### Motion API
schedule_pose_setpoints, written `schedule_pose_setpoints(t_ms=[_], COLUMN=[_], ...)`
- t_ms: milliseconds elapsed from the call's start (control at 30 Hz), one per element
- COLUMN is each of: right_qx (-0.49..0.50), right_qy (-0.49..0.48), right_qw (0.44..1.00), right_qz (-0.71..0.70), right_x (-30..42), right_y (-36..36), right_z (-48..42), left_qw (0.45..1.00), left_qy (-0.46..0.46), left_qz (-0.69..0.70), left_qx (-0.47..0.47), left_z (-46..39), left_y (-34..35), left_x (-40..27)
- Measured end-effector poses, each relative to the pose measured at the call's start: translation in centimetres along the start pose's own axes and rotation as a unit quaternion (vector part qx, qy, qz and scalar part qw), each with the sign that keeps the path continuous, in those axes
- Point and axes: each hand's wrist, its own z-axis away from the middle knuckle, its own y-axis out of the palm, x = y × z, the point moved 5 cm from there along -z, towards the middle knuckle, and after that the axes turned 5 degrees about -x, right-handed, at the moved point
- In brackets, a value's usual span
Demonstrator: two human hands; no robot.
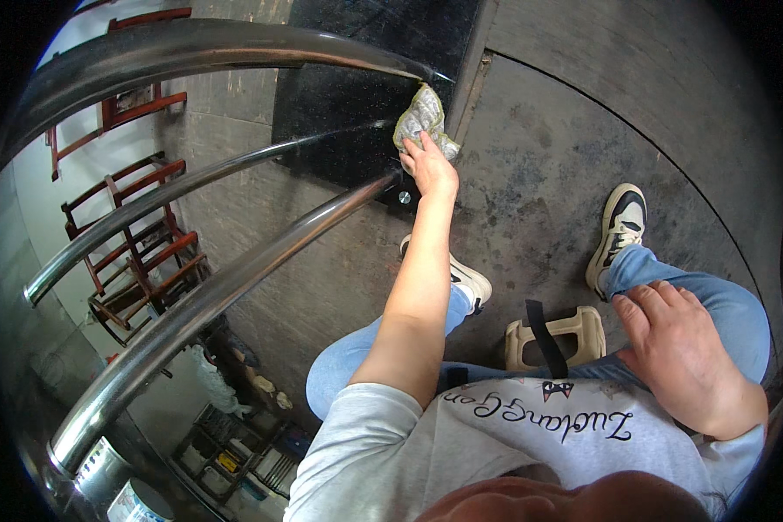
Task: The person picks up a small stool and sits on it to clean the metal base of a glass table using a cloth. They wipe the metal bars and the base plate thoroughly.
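My left hand [429, 168] reaches forward with its fingers on a crumpled grey cloth [423, 117] with a yellow-green edge. The cloth lies against the right edge of a glossy black panel [339, 104], where a thick upper steel tube [235, 44] ends. A thin middle steel tube [189, 186] and a lower steel tube [248, 274] also run to the panel. Just below the hand a round metal fixing [404, 197] sits on the panel. My right hand [678, 359] rests empty on my right knee, its palm hidden.
Under me is a beige plastic stool [590, 333] with a black strap [545, 339]. Dark reddish wooden chairs [140, 241] stand at the left. Further down are a black rack [235, 450] with assorted items and a tin can [137, 502]. Grey floor [528, 150] spreads ahead of my shoes.
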Motion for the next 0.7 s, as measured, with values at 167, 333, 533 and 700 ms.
schedule_pose_setpoints(t_ms=[167, 333, 533, 700], right_qx=[0.000, -0.004, 0.013, 0.015], right_qy=[0.018, 0.010, 0.007, 0.007], right_qw=[1.000, 1.000, 1.000, 1.000], right_qz=[0.016, 0.004, 0.003, 0.003], right_x=[-0.3, -0.4, 0.2, 0.3], right_y=[0.3, 0.0, 0.2, 0.3], right_z=[0.1, -0.5, -1.2, -1.6], left_qw=[0.984, 0.982, 0.969, 0.920], left_qy=[0.084, -0.117, 0.156, 0.386], left_qz=[-0.149, -0.146, -0.171, -0.011], left_qx=[0.038, 0.032, -0.083, -0.074], left_z=[-5.1, -11.6, -6.2, 0.0], left_y=[-1.0, -3.3, 0.5, 3.7], left_x=[0.6, 2.7, -0.2, -9.0])
